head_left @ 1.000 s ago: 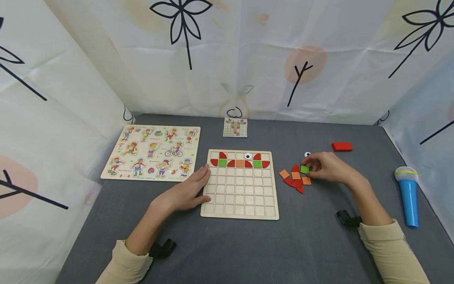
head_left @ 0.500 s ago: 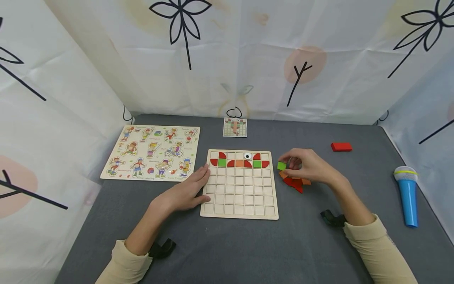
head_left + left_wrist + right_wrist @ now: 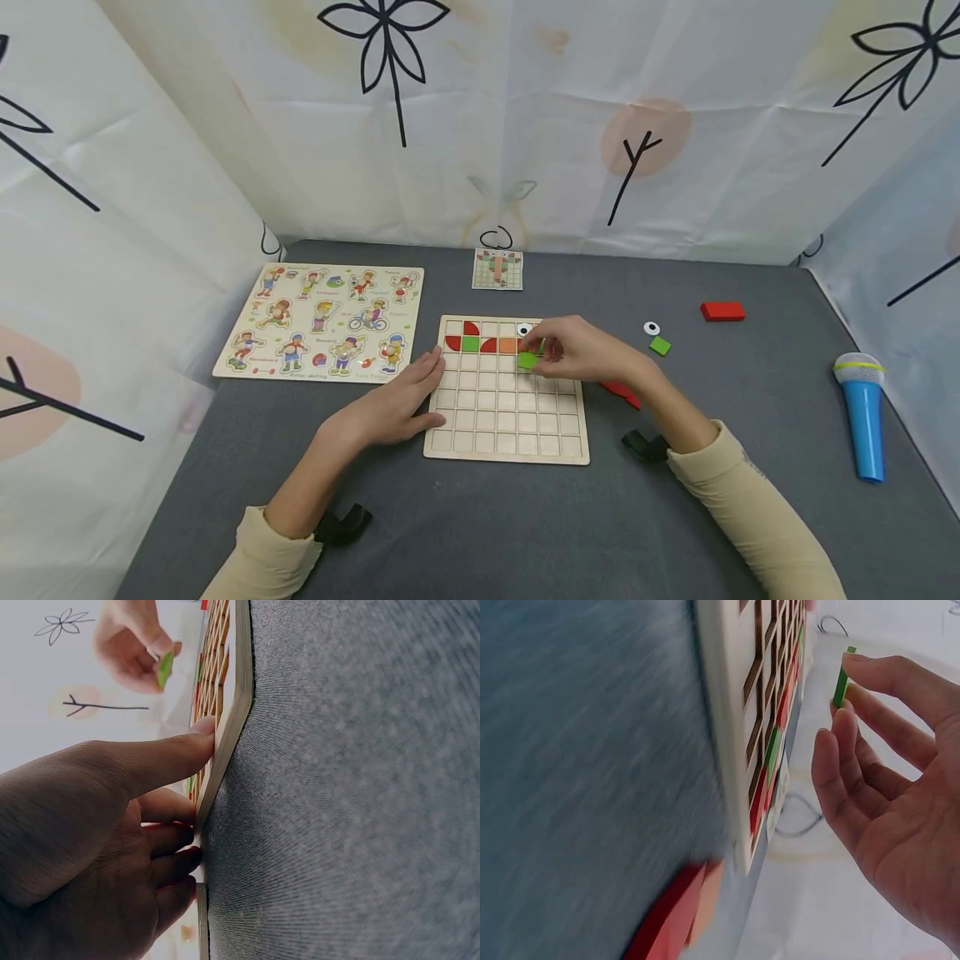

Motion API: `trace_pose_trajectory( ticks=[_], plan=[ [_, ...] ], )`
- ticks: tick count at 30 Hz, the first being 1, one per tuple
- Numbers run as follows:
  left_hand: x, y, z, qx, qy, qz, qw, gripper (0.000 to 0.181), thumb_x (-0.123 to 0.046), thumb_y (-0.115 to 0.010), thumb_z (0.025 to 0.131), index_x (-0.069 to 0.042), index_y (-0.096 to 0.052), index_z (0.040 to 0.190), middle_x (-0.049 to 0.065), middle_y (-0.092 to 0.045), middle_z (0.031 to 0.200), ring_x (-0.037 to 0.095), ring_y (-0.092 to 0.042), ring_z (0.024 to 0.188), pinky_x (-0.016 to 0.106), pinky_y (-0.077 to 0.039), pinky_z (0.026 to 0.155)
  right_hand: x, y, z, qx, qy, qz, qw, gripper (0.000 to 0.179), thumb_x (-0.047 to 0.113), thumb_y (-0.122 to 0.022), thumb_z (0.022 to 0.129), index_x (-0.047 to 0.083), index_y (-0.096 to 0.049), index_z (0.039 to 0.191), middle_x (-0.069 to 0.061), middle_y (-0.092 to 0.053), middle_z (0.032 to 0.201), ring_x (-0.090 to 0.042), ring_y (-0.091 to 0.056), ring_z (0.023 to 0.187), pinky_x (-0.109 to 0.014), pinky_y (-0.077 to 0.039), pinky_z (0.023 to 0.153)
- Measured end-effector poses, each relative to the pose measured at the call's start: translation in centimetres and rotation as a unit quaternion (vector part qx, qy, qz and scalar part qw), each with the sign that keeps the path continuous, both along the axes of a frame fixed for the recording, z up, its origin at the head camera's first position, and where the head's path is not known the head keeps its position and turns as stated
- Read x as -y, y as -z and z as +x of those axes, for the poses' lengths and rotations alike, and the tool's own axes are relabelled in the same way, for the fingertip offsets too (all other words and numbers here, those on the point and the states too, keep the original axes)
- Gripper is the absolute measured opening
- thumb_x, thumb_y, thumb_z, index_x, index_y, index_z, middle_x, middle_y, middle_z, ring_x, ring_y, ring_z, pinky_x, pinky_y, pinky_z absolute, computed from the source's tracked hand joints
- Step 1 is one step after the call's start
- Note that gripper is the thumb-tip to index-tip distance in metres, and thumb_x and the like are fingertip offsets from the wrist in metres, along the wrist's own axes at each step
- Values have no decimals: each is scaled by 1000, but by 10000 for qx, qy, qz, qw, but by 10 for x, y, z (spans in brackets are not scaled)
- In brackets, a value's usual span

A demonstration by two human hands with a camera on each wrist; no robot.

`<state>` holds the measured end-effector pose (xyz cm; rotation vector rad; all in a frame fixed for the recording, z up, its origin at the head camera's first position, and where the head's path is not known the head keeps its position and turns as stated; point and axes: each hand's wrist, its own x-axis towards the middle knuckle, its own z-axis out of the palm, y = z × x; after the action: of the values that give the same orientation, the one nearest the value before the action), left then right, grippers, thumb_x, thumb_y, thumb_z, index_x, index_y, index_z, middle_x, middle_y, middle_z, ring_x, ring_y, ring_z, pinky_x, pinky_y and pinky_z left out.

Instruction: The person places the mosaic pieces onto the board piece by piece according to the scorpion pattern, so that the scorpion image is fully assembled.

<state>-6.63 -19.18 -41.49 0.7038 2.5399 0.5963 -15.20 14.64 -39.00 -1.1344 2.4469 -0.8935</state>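
Observation:
In the head view a pale wooden grid board (image 3: 507, 421) lies on the grey table, with red, green and orange tiles and a round black-and-white eye piece filling part of its top rows. My left hand (image 3: 397, 400) rests along the board's left edge, fingers extended and thumb at the rim. Over the upper right of the grid, my right hand (image 3: 588, 346) pinches a green square tile (image 3: 527, 361) between thumb and fingers. The right wrist view shows this green tile (image 3: 841, 686) edge-on, above the board. Some of the placed tiles are hidden behind my right hand.
Red tiles (image 3: 621, 392) lie right of the board, partly hidden by my right arm. Beyond are another eye piece (image 3: 651, 328), a second green tile (image 3: 660, 346), a red block (image 3: 723, 312) and a toy microphone (image 3: 862, 417). A pattern card (image 3: 497, 269) and picture puzzle (image 3: 318, 287) lie behind and left.
My right hand has picked up a green tile from the pile and carried it left over the board. A second green tile now shows by the eye piece. My left hand stays put.

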Motion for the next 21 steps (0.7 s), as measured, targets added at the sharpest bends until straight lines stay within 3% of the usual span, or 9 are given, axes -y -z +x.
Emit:
trace_pose_trajectory(
  ticks=[10, 17, 21],
  plan=[
    [1, 0, -1, 45, -13, -76, 10000, 87, -28, -68, 108, 5, -19, 171, 20, -6, 184, 42, -11, 172, 59, -22, 137, 49, -1, -10, -148, -352, 639, 9972, 25, 5, -79, 93, 4, -82, 118, -7, -80, 100, -11, -61, 79, -26, -53, 76],
    [-1, -1, -1, 32, 18, -42, 10000, 86, -29, -68, 108, 6, -19, 170, 21, -7, 184, 43, -11, 171, 59, -22, 137, 64, 1, -11, -276, -290, 933, 9948, 27, 2, -78, 92, 1, -81, 119, -10, -81, 106, -16, -66, 86, -33, -60, 86],
    [-1, -1, 0, 17, 26, -45, 10000, 85, -28, -67, 109, 6, -19, 170, 21, -8, 184, 43, -11, 171, 60, -22, 137, 69, 4, -11, -312, -303, 989, 9941, 24, 3, -80, 93, 2, -82, 117, -10, -82, 107, -17, -70, 88, -34, -61, 85]
  ],
)
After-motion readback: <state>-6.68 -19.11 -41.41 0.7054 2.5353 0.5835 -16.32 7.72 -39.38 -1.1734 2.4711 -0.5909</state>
